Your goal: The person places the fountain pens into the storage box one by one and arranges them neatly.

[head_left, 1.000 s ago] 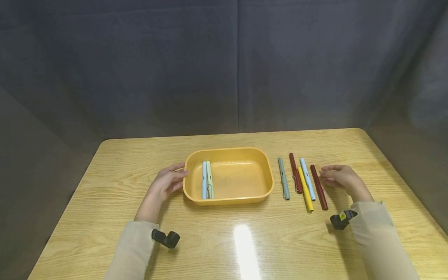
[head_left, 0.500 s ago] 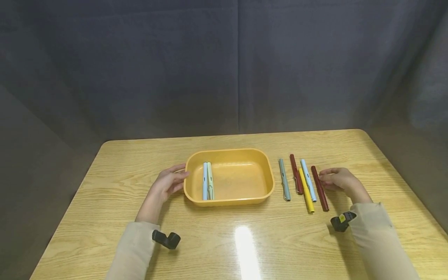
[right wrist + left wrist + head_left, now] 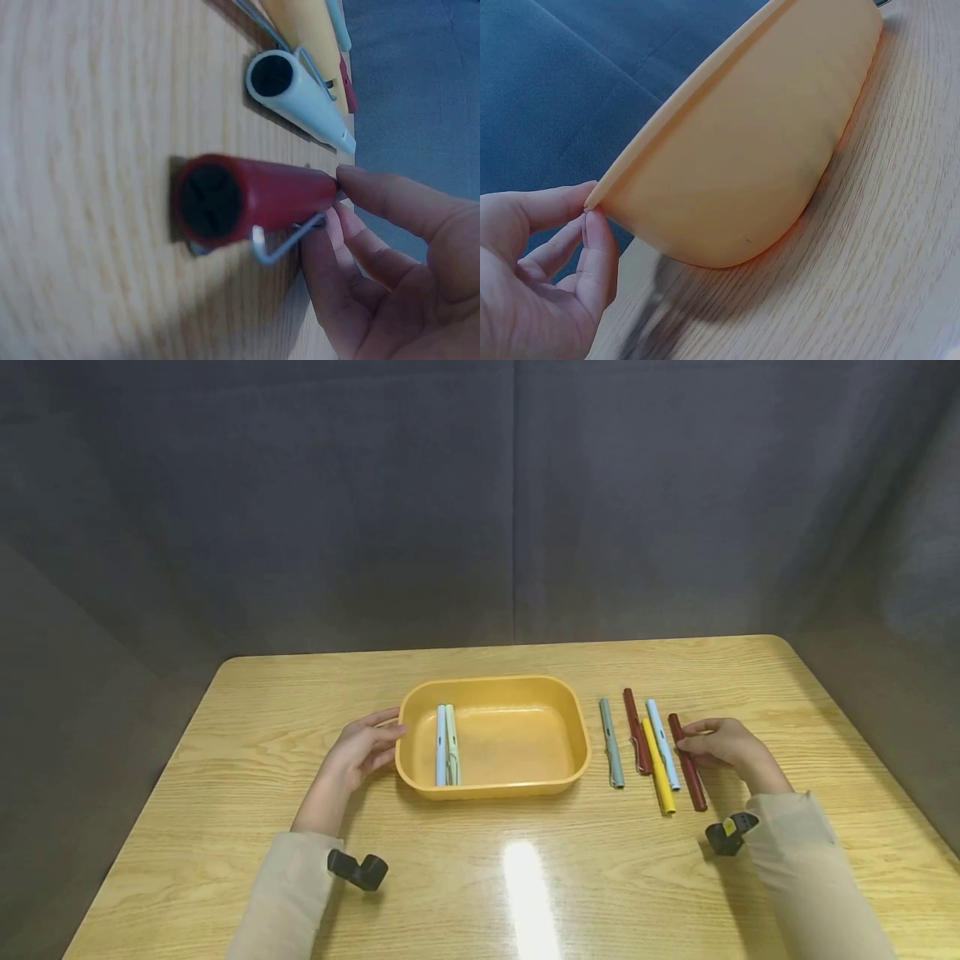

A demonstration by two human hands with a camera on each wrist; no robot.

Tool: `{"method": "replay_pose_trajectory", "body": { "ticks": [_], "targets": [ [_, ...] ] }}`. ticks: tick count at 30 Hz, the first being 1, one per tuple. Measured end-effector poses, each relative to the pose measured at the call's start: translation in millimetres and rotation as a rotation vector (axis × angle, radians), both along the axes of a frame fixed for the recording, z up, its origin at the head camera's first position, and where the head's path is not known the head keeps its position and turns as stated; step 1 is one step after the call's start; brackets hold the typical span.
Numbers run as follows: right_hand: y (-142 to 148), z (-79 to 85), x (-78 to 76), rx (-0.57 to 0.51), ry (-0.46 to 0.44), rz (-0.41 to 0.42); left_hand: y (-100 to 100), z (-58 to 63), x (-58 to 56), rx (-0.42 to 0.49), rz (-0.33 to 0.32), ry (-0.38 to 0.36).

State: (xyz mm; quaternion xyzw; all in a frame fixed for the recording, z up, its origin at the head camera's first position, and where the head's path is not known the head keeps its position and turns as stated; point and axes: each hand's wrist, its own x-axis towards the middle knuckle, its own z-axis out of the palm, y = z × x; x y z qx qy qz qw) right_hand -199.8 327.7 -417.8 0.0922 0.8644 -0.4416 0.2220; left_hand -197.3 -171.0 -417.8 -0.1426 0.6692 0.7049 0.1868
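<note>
With thumb and fingertips, my left hand [image 3: 362,755] pinches the left rim of a yellow-orange plastic tray [image 3: 495,791]; the left wrist view shows the tray's outer wall [image 3: 735,165] and the pinched edge. Inside the tray, a light blue pen [image 3: 441,743] and a pale green pen [image 3: 452,735] lie side by side at the left. My right hand [image 3: 731,747] pinches the rightmost dark red pen [image 3: 692,781] from its right side. In the right wrist view this red pen [image 3: 277,191] lies between thumb and fingers, its clip toward the palm.
Left of the held pen lie a light blue pen [image 3: 660,735], a yellow pen [image 3: 660,777], another dark red pen [image 3: 633,718] and a grey-green pen [image 3: 611,743]. The yellow one sits close against its neighbours. A dark curtain [image 3: 510,510] hangs behind the wooden table [image 3: 435,877].
My right hand has moved slightly left, from beside the rightmost dark red pen onto it, and its fingers have closed on it. My left hand keeps its place on the tray rim.
</note>
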Motion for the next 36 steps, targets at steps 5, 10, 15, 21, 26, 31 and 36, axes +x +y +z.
{"method": "replay_pose_trajectory", "body": {
  "ticks": [5, 10, 15, 21, 26, 31, 36],
  "targets": [
    [-2.2, -2.1, -1.2, 0.031, 0.006, -0.014, 0.2, -0.2, -0.5, -0.008, 0.001, 0.0],
    [-4.4, -2.4, -0.8, 0.062, 0.011, -0.018, 0.1, -0.7, -0.8, -0.018, -0.001, -0.002],
    [-4.9, 0.3, -1.0, 0.067, 0.004, -0.012, -0.1, -0.5, -0.9, -0.022, -0.001, -0.006],
    [-0.9, 3.3, -1.9, 0.108, -0.004, 0.0, 0.7, 0.3, -0.2, -0.01, -0.002, -0.002],
    [2.1, 4.4, -2.9, 0.073, -0.019, -0.026, 0.6, 0.1, 0.3, -0.013, -0.001, 0.001],
    [3.6, 5.6, -5.2, 0.081, -0.026, -0.025, 0.4, 0.3, 0.0, -0.02, -0.007, 0.003],
    [3.7, 7.0, -6.8, 0.09, -0.034, -0.038, 0.4, 0.8, 0.1, -0.026, -0.006, 0.003]
  ]
}}
